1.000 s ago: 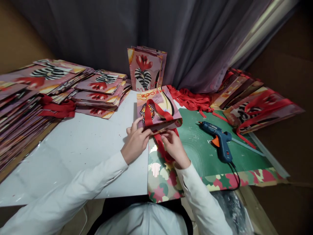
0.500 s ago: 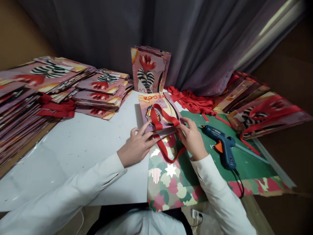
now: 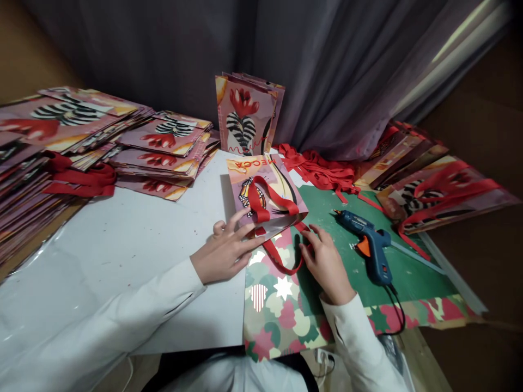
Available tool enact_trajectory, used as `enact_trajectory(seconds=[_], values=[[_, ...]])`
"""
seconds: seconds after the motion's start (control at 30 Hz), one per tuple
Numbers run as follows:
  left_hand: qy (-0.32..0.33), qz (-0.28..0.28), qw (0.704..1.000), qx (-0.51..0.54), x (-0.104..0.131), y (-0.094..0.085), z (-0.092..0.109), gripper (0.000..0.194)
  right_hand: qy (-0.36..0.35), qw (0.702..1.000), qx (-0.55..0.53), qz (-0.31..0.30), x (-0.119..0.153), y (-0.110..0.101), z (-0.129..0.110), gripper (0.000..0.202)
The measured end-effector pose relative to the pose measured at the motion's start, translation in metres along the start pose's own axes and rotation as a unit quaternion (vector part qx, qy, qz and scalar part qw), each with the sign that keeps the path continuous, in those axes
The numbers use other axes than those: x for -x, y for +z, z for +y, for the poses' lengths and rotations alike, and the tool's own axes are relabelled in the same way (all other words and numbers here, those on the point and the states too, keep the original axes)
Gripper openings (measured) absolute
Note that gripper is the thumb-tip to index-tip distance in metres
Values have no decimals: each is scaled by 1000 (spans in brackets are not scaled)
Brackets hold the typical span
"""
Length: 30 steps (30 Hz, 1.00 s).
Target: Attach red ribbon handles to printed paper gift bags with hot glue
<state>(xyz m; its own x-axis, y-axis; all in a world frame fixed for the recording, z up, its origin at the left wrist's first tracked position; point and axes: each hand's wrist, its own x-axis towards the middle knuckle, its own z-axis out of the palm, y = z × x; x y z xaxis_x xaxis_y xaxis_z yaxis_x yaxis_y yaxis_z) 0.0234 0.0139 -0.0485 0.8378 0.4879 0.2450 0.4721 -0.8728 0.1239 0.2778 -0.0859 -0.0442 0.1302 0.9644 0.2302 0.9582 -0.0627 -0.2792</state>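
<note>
A small paper gift bag (image 3: 281, 188) with a butterfly print lies flat, its mouth towards me. One red ribbon handle (image 3: 281, 204) loops over its upper face; a lower ribbon handle (image 3: 281, 265) hangs from the mouth over the patterned paper. My left hand (image 3: 224, 247) rests at the bag's left edge and mouth, fingers stretched out and apart. Beside the right corner of the mouth, my right hand (image 3: 327, 264) has its fingers curled around the side of the lower ribbon handle. Its grip is partly hidden.
A blue glue gun (image 3: 371, 242) lies on the green sheet (image 3: 330, 201) to the right. Flat bag stacks (image 3: 163, 147) fill the left. A bag (image 3: 245, 117) stands behind, near heaped red ribbons (image 3: 318, 169). More ribboned bags (image 3: 445, 190) are at far right.
My right hand has left the bag's right corner and moved down to the lower ribbon handle. My left hand stays at the bag's mouth. The view has shifted slightly.
</note>
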Motion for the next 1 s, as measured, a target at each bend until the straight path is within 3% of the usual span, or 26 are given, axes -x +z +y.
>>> enact_trajectory(seconds=[0.37,0.6,0.67,0.8,1.0], values=[[-23,17,1000,-6,-1,1,5,51,26,997,-49,-61,19,-4,-19,26],[-15,1,1000,9,-1,0,5,49,-20,1000,-1,-14,-11,-13,-19,28],[-12,-2,1000,17,0,0,7,51,-45,995,68,-58,-27,-16,-23,32],[-3,-9,1000,16,1,0,12,54,-37,958,213,-188,-56,-19,-32,30],[4,-16,1000,12,3,0,16,55,-48,946,229,-223,-70,-19,-32,29]])
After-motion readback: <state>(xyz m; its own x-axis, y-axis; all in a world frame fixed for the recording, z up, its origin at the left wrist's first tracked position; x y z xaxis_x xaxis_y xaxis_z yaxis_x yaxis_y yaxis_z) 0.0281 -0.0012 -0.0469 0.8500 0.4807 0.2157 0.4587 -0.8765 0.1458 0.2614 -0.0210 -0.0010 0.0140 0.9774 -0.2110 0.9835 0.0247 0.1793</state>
